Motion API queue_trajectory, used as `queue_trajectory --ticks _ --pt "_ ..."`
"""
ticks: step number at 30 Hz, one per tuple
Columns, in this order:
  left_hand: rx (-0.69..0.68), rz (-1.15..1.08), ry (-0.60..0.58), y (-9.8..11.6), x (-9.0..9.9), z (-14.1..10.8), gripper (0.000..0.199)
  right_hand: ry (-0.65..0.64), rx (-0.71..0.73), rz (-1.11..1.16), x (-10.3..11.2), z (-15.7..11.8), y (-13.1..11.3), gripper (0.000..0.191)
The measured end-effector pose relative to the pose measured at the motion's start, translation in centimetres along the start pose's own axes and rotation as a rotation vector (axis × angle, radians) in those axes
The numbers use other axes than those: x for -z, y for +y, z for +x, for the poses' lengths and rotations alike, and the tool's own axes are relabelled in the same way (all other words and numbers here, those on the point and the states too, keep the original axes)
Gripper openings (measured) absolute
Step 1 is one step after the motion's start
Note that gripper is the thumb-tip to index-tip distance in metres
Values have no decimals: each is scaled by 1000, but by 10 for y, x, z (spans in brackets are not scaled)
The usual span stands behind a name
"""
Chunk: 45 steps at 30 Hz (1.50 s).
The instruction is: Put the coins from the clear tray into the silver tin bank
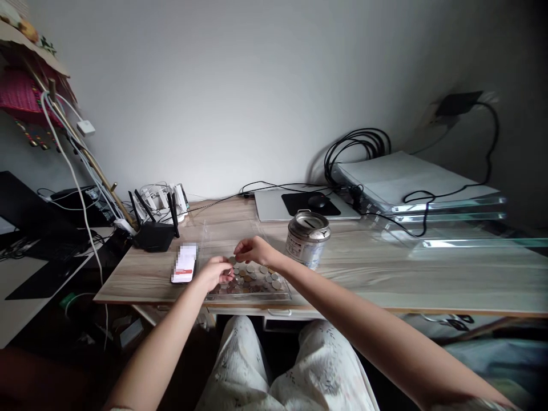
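Many coins [250, 278] lie spread in a clear plastic tray [274, 296] at the desk's front edge. Over the tray's left part is my left hand [215, 272], its fingers curled together; whatever they hold is too small to make out. My right hand [252, 250] is just above and to the right of it, over the back of the coins, with thumb and fingers bent together; any object between them is hidden. A round metal tin [307, 240] with a slot in its lid stands to the right of the tray.
Left of the tray lies a phone [185, 264], with a black router [154, 235] behind it. A closed laptop [268, 205] carries a black pad and a mouse [318, 200] at the back. Stacked clear cases [419, 182] and black cables [357, 142] are at the right.
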<state>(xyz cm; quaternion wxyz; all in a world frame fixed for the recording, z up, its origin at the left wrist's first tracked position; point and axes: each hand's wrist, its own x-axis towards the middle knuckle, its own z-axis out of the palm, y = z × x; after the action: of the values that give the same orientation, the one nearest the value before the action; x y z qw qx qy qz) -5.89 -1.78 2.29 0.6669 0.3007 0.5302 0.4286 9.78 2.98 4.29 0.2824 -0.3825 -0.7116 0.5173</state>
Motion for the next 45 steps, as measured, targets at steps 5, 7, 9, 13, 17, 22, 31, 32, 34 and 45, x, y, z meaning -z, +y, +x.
queue_trajectory --ticks 5,7,9,13,17,22,31,32,34,45 --pt "-39 -298 65 -6 -18 17 12 159 171 -122 -20 4 -15 14" --pt "-47 -360 58 -8 -22 19 11 189 221 -233 -24 -1 -21 14" --pt "-41 -402 43 -10 -25 21 10 214 229 -386 -28 -6 -24 13" --pt "-14 -449 37 -15 -26 21 12 255 139 -676 -37 -13 -26 12" --pt "-16 -464 18 -18 -24 16 13 347 191 -731 -33 -28 -38 11" --pt "-76 -354 -82 -21 -27 8 11 671 249 -751 37 -58 -70 18" --pt "-197 -14 -267 -19 -35 -6 33 724 -261 -990 131 -79 -48 13" --pt "-201 -7 -262 -19 -36 -6 33 741 -251 -1012 125 -79 -48 15" --pt "-210 6 -251 -20 -36 -6 33 833 -137 -1043 105 -79 -50 19" --pt "-280 46 -187 -25 -36 1 31 202 26 -566 -2 -37 -12 25"
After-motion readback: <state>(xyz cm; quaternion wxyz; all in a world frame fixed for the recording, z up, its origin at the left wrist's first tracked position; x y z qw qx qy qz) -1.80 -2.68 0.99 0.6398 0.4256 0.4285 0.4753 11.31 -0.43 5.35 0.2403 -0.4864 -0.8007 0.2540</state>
